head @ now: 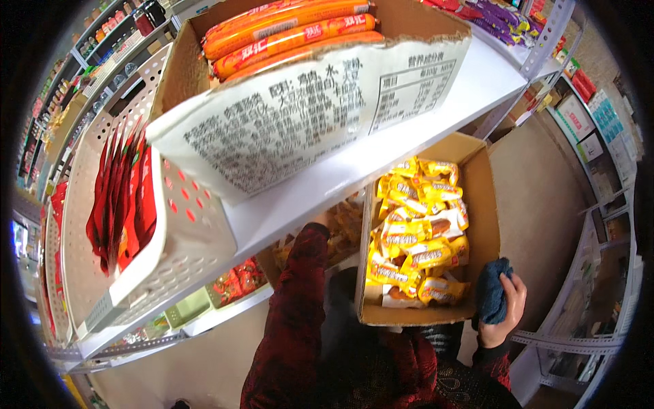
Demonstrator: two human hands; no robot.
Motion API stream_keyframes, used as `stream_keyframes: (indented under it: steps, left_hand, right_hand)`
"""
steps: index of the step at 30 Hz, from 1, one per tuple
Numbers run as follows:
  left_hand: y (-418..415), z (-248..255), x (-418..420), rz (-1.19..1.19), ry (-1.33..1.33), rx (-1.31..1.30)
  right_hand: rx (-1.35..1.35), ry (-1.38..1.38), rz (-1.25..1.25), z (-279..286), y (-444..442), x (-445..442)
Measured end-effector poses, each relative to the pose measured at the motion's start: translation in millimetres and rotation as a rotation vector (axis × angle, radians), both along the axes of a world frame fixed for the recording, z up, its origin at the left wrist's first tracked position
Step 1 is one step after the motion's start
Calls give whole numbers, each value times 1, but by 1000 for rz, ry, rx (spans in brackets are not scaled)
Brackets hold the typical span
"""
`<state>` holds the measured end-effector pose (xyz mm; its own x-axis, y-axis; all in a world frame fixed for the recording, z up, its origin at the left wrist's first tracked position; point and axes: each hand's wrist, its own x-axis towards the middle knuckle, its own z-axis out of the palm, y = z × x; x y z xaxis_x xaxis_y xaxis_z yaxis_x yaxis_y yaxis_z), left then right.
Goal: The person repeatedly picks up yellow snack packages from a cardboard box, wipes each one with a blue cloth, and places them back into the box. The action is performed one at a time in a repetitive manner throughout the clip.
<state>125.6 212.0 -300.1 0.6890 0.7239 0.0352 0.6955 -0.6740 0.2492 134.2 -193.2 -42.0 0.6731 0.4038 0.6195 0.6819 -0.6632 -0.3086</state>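
Observation:
In my right hand (pixel 503 312) is a bunched dark blue cloth (pixel 493 294), pressed at the right outer side of an open cardboard box (pixel 483 220). Yellow snack packets (pixel 424 253), several of them in clear-and-yellow wrappers with brown pieces showing, lie loose inside that box. The box is in front of my body; what supports it from below is hidden. My left arm, in a dark red and black sleeve (pixel 299 291), reaches beneath the white shelf board (pixel 327 197). My left hand is out of view there, near more yellow packets (pixel 347 220) in shadow on the lower level.
Above, a torn-edged cardboard carton (pixel 301 117) of orange-wrapped sausages (pixel 296 38) stands on the shelf beside a white perforated basket (pixel 189 225) of red packets (pixel 125 199). Red-wrapped items (pixel 237 281) sit lower left. Metal shelving (pixel 572 340) curves along the right.

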Motion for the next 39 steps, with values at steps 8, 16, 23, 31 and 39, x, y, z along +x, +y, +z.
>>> stream_keyframes:
  steps: [8, 16, 23, 31, 39]
  left_hand:
    - [13, -2, -13, 247, -235, -867]
    - [-52, 163, -98, -184, -1046, -1698]
    - [-115, 250, -114, -589, -947, -225]
    - [-154, 277, -111, -726, -1137, 188]
    - [-162, 283, -98, -748, -1069, 101]
  right_hand:
    - [28, 54, -43, 1, -1, -7]
    - [100, 14, 9, -8, -7, -3]
    - [118, -60, 39, -5, -4, -2]
    - [154, -76, 35, -7, -5, -3]
    - [128, -86, 29, -8, -7, -2]
